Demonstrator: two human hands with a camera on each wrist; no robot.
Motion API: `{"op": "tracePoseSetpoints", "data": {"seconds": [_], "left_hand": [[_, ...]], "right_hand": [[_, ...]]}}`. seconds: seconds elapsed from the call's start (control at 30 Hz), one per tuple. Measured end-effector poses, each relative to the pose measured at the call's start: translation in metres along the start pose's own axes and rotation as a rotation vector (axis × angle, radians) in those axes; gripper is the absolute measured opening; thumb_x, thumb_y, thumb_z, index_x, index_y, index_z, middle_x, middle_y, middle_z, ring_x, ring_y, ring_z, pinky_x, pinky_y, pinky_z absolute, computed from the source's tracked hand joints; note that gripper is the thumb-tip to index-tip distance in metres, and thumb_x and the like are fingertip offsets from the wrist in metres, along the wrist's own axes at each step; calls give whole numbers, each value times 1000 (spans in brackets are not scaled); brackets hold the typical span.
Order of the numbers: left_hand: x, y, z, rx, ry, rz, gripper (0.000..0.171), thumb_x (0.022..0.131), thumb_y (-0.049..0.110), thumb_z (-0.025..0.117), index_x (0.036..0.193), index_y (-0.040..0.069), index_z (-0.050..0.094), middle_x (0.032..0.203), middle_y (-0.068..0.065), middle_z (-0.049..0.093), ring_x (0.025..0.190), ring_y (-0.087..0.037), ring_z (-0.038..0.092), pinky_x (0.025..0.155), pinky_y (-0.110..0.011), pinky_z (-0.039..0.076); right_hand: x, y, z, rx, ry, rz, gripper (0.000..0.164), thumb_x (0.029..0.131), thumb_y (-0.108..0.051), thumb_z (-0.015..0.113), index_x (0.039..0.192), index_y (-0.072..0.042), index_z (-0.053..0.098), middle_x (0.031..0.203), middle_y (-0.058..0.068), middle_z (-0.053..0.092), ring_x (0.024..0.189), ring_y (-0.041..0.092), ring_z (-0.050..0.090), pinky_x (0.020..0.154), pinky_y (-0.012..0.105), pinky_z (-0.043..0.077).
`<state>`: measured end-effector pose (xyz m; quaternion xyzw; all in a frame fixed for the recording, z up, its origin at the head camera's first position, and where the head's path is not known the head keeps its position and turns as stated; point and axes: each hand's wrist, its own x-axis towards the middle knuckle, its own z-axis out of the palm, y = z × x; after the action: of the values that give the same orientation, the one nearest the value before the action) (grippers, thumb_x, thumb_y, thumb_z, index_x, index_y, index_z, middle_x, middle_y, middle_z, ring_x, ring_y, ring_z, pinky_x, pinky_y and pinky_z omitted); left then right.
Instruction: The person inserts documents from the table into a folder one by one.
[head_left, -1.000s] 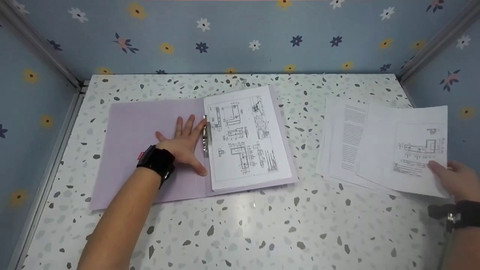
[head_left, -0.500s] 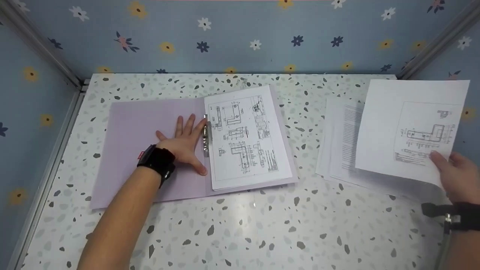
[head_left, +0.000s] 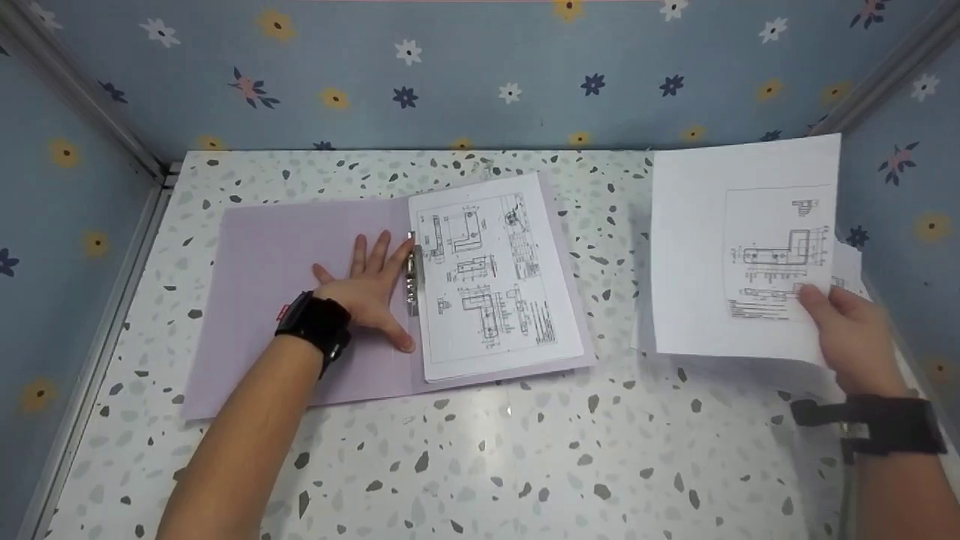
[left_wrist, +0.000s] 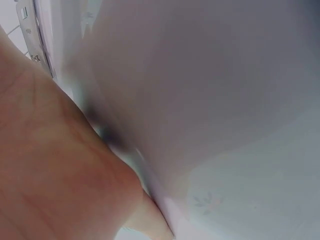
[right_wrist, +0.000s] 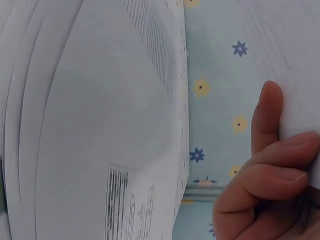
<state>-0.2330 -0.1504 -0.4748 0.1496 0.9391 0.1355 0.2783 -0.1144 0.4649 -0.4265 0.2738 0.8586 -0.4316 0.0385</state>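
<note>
My left hand [head_left: 364, 296] rests on an open lilac folder [head_left: 270, 247], fingers spread and straight, fingertips and thumb near its metal clip [head_left: 412, 285]. A sheet with a line drawing [head_left: 499, 300] lies on the folder's right side. My right hand [head_left: 855, 337] pinches a printed sheet [head_left: 690, 255] by its right edge, thumb on top. That sheet is raised and bows slightly. In the right wrist view, curled fingers [right_wrist: 280, 175] are against its back. Below it lie loose papers [right_wrist: 95, 125], mostly hidden in the head view. The palm [left_wrist: 60, 160] fills the left wrist view's lower left.
The speckled white table [head_left: 450, 465] carries everything. Blue flowered panels [head_left: 465, 67] stand behind it and at both sides, with metal rails [head_left: 97, 82] at the corners. The wrists wear black straps [head_left: 900, 424].
My right hand has lifted the drawing sheet off the loose papers and moved it up, then left, so it now covers most of them. The left hand and folder have stayed put.
</note>
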Motion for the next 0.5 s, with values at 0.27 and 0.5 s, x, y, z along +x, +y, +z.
{"op": "tracePoseSetpoints", "data": {"seconds": [0.27,0.5], "left_hand": [[0,-1,2,2,5,6,161,38,76,86,155,41,-20,161,-7,-31,143,-40,-32,79,-88,-17],[-1,0,1,-3,11,11,160,40,74,87,155,41,-20,161,-6,-31,143,-39,-33,80,-89,-16]], "right_hand": [[-13,-32,40,63,-37,-196,75,95,-59,49,143,-1,49,97,-6,71,78,12,68,58,25,54],[-22,-48,81,113,-106,-241,67,96,-58,49,137,-6,55,104,3,71,81,16,69,60,27,55]]}}
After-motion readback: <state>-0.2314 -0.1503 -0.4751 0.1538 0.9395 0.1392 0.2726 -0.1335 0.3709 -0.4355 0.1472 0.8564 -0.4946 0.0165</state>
